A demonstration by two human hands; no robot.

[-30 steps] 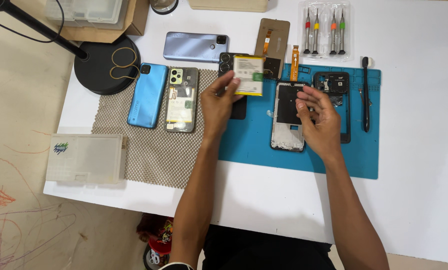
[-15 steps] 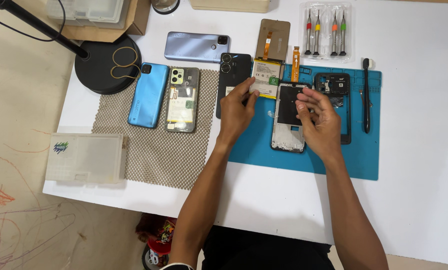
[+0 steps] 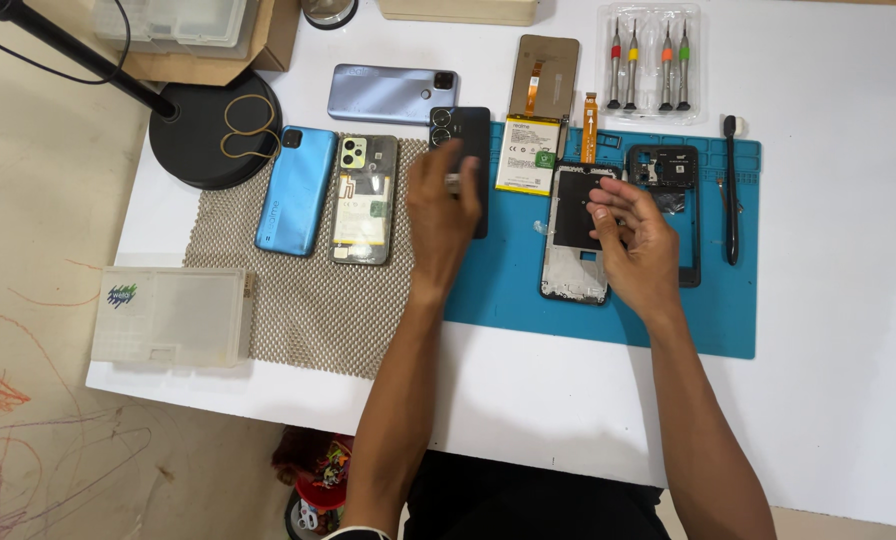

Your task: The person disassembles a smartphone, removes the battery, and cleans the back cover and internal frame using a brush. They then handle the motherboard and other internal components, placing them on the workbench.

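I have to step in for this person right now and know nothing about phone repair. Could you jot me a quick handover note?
Left hand: hovering over the black phone back cover, holding nothing I can make out.
Right hand: fingertips on the opened phone frame on the blue mat; whether it grips anything I cannot tell.
Done: the battery is out, lying on the mat above the frame.
Left: the frame lies open; the screwdriver set sits untouched behind the mat.

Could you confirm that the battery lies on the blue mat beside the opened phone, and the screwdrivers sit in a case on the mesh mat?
Not quite: the head view shows the screwdrivers in their case on the bare white table, not the mesh mat. The battery does lie on the blue mat beside the opened phone.
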